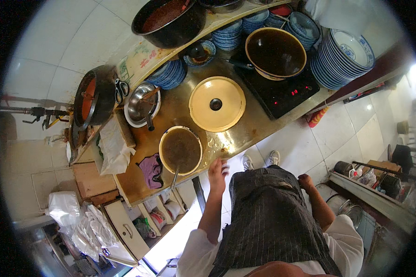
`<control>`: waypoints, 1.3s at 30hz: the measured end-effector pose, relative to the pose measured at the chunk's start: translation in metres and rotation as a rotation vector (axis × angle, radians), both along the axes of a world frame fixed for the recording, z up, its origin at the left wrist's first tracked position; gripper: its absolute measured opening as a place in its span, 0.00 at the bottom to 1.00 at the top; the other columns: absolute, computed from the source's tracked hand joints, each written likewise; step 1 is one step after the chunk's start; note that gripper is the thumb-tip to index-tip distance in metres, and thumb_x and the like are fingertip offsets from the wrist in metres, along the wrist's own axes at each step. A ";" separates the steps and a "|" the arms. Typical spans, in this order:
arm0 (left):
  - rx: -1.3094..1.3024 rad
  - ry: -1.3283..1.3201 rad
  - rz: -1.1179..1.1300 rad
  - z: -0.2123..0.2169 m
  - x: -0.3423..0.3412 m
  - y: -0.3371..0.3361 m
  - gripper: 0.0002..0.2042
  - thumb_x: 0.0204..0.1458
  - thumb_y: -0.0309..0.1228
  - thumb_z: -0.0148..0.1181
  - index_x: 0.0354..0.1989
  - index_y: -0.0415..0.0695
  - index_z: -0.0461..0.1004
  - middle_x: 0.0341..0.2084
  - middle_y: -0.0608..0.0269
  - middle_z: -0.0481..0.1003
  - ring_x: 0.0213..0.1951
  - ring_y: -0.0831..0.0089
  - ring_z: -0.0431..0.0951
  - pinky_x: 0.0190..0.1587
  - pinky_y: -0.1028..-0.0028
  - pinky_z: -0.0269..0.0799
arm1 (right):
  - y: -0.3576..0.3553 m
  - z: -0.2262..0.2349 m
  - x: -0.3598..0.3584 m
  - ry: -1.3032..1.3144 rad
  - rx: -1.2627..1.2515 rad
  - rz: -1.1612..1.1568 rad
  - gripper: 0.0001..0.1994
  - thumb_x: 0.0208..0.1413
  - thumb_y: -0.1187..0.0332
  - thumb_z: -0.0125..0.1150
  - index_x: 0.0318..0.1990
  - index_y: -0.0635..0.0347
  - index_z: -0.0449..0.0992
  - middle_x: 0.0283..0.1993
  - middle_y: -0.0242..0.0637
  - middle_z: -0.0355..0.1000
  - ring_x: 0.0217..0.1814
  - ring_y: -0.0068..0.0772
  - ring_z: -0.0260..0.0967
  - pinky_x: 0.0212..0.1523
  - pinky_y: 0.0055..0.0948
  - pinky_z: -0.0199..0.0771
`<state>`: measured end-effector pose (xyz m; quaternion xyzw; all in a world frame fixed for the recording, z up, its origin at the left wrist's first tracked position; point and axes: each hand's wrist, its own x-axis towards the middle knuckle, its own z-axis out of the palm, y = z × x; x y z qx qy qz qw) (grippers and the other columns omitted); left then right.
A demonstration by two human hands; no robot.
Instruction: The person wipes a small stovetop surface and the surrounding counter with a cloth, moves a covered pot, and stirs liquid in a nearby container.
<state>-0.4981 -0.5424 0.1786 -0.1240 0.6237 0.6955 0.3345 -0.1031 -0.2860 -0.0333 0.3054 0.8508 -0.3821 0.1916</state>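
Observation:
My left hand (217,176) hangs by the front edge of the metal counter (245,134), fingers loosely apart and nothing in them. Closest to it is a cream pot (200,159) of brown liquid, with a metal handle (174,178) leaning out over its near rim. Behind the pot lies a round cream lid (203,111) with a dark knob. My right hand (304,181) is down beside the dark striped apron (272,221), its fingers curled in, with nothing seen in them.
A black induction cooker (286,104) carries a pan of dark liquid (276,53). Stacked bowls (339,64) stand at the right. A steel bowl with utensils (136,108), scissors (120,91) and a purple cloth (150,171) are at the left. A large black pot (168,32) sits on the shelf.

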 end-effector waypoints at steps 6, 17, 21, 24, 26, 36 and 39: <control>0.310 -0.240 0.361 -0.053 -0.064 0.083 0.07 0.57 0.30 0.46 0.39 0.42 0.65 0.34 0.59 0.72 0.35 0.67 0.75 0.36 0.75 0.74 | -0.002 0.060 -0.027 -0.054 -0.593 -0.980 0.17 0.49 0.71 0.54 0.47 0.64 0.68 0.32 0.41 0.71 0.32 0.35 0.69 0.29 0.33 0.72; 0.565 -0.190 0.405 -0.069 -0.081 0.111 0.04 0.56 0.25 0.49 0.38 0.45 0.67 0.34 0.62 0.73 0.36 0.70 0.74 0.39 0.73 0.75 | 0.001 0.015 0.053 -0.097 -0.417 -0.776 0.11 0.53 0.68 0.52 0.41 0.63 0.73 0.26 0.42 0.72 0.21 0.33 0.68 0.22 0.31 0.68; 0.290 0.207 0.290 -0.085 -0.084 0.102 0.07 0.52 0.20 0.49 0.37 0.47 0.66 0.36 0.60 0.73 0.38 0.67 0.74 0.41 0.66 0.74 | 0.022 0.019 0.042 -0.008 -0.606 -0.917 0.09 0.54 0.70 0.49 0.39 0.65 0.71 0.24 0.40 0.70 0.20 0.31 0.68 0.18 0.31 0.67; 0.504 0.082 0.429 -0.054 -0.083 0.115 0.12 0.50 0.16 0.49 0.40 0.48 0.66 0.37 0.64 0.72 0.36 0.70 0.74 0.35 0.72 0.73 | 0.030 0.061 -0.022 0.123 -0.590 -0.972 0.13 0.53 0.69 0.51 0.43 0.67 0.69 0.30 0.41 0.71 0.29 0.33 0.71 0.26 0.31 0.71; 0.473 0.188 0.367 -0.032 -0.067 0.115 0.13 0.50 0.17 0.52 0.42 0.49 0.66 0.37 0.68 0.72 0.36 0.76 0.74 0.34 0.77 0.72 | 0.042 0.092 -0.070 0.171 -0.483 -0.826 0.13 0.49 0.73 0.54 0.43 0.68 0.68 0.34 0.41 0.72 0.30 0.31 0.71 0.29 0.28 0.72; 0.732 -0.043 0.110 0.096 0.024 0.087 0.18 0.53 0.18 0.44 0.53 0.41 0.62 0.49 0.57 0.69 0.50 0.67 0.69 0.55 0.62 0.64 | 0.034 0.252 -0.261 0.718 -1.503 -0.690 0.15 0.58 0.64 0.49 0.50 0.62 0.65 0.49 0.40 0.69 0.48 0.33 0.68 0.47 0.32 0.70; 0.738 -0.160 0.012 0.122 0.040 0.092 0.19 0.52 0.19 0.43 0.55 0.39 0.60 0.52 0.55 0.66 0.54 0.63 0.67 0.58 0.59 0.59 | 0.026 0.249 -0.277 0.860 -1.011 -0.522 0.15 0.59 0.64 0.48 0.51 0.62 0.65 0.49 0.39 0.68 0.49 0.32 0.68 0.47 0.32 0.69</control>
